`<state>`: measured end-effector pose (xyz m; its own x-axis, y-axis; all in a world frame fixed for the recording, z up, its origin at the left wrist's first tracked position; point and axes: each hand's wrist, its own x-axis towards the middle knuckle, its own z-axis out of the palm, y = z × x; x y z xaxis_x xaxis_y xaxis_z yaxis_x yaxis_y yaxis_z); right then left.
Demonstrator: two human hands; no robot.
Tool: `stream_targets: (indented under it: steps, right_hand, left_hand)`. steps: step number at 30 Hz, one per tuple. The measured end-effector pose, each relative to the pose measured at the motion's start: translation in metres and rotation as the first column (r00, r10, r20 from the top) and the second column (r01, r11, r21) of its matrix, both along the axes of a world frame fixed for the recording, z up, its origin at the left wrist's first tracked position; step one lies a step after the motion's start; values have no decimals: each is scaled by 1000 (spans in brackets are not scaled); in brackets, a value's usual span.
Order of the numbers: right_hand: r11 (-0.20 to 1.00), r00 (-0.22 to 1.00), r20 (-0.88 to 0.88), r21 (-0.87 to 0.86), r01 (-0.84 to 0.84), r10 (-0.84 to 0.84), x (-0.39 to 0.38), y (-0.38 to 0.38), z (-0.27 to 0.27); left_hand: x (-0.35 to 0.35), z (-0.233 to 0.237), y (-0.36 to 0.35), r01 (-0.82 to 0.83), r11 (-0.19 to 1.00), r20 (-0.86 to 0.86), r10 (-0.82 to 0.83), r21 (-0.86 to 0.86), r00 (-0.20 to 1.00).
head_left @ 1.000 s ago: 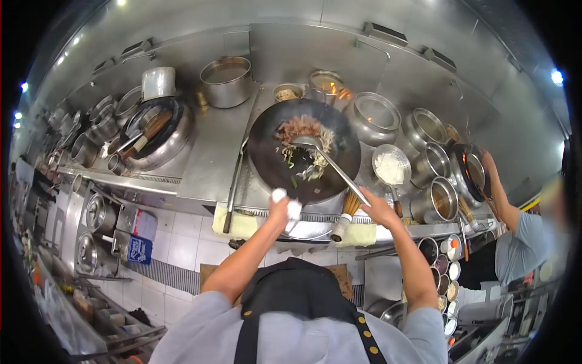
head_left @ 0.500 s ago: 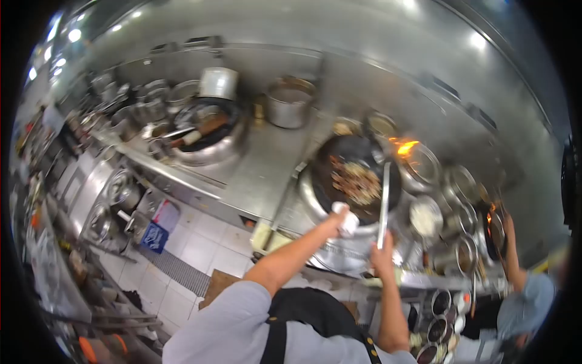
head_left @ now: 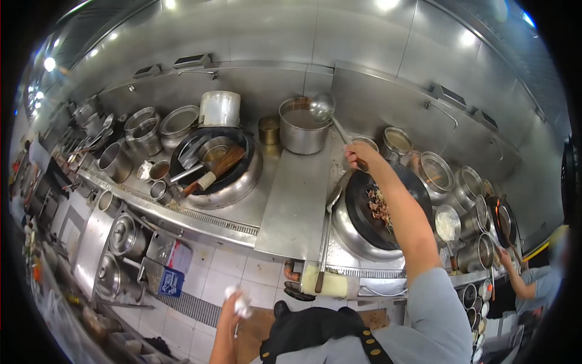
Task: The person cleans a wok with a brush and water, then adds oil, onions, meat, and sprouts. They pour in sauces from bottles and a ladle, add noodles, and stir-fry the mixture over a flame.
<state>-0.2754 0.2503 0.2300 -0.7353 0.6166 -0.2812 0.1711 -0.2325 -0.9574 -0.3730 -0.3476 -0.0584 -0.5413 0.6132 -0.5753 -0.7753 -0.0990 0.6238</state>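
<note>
My right hand (head_left: 362,154) is closed round the handle of a long metal ladle (head_left: 322,108). The ladle's bowl is at the right rim of a tall steel pot (head_left: 303,138) by the back wall. Under my right forearm sits a black wok (head_left: 357,212) with browned, shredded food (head_left: 379,209) in it, partly hidden by the arm. Low over the floor at the left, my left hand (head_left: 230,306) is closed on a crumpled white cloth (head_left: 242,304), away from the wok.
On the left burner, a second wok (head_left: 182,159) holds a brush (head_left: 227,161) and a small pan. Lidded pots (head_left: 124,235) stand lower left. Metal containers (head_left: 436,171) line the right side. At far right, a co-worker's arm (head_left: 515,280) reaches toward another wok.
My right hand has moved from the wok's front up toward the tall pot with the ladle. My left hand has left the wok's rim and dropped left with the cloth. The view has shifted.
</note>
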Motion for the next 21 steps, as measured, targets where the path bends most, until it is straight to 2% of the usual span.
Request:
stream_targets:
  steps: [1,2,3,4,5,6,7,8,10,12,13,15,16,18,19,21]
  right_hand:
    - [1000,1000,1,1,11,-11,-22,4,-9]
    - [981,992,122,191,14,-38,-44,6,-17]
    - [928,968,234,371,-8,-85,-62,7,-25]
    - [929,968,236,371,-6,-88,-77,10,-35]
    - [898,961,247,440,4,-125,-90,13,-44]
    - [862,953,255,506,12,-162,-101,15,-51]
    - [863,953,256,505,12,-163,-110,16,-55]
    - [871,939,287,490,25,-189,-119,18,-57]
    - [880,922,323,473,38,-213,-128,19,-58]
    - [944,935,347,327,-49,-71,-130,18,-50]
    - [944,936,345,326,-47,-73,-134,22,-50]
    - [995,991,119,-68,68,-60,-138,32,-57]
    - [995,991,115,-71,73,-65,-137,32,-61]
    - [870,937,-249,-484,99,-245,-128,26,-67]
    - [867,931,-253,-486,112,-262,-118,21,-65]
    - [817,842,-418,-575,44,-340,-88,8,-50]
  left_hand:
    - [-8,-32,-40,-80,985,-89,67,-152,994]
    - [-9,-63,-82,-130,934,-218,58,-332,974]
    - [-14,-131,-140,-175,829,-397,-61,-531,916]
    - [5,-183,-184,-476,676,-648,-2,-562,762]
    - [18,-227,-228,-580,581,-741,-61,-571,668]
    - [41,-200,-255,-275,813,-485,-10,-513,875]
    - [76,-204,-283,-121,735,-255,-73,-667,964]
    - [93,-192,-277,-45,697,-141,-81,-716,987]
    - [110,-182,-266,18,684,-73,-105,-730,992]
    - [116,-180,-247,49,691,-64,-137,-721,988]
    - [115,-177,-236,57,704,-72,-153,-708,986]
    - [113,-175,-214,59,729,-104,-176,-682,979]
    - [110,-172,-204,58,742,-127,-190,-667,974]
    - [102,-171,-186,49,771,-179,-209,-634,961]
    - [95,-171,-179,37,786,-221,-218,-617,951]
    - [78,-171,-166,9,815,-299,-223,-579,928]
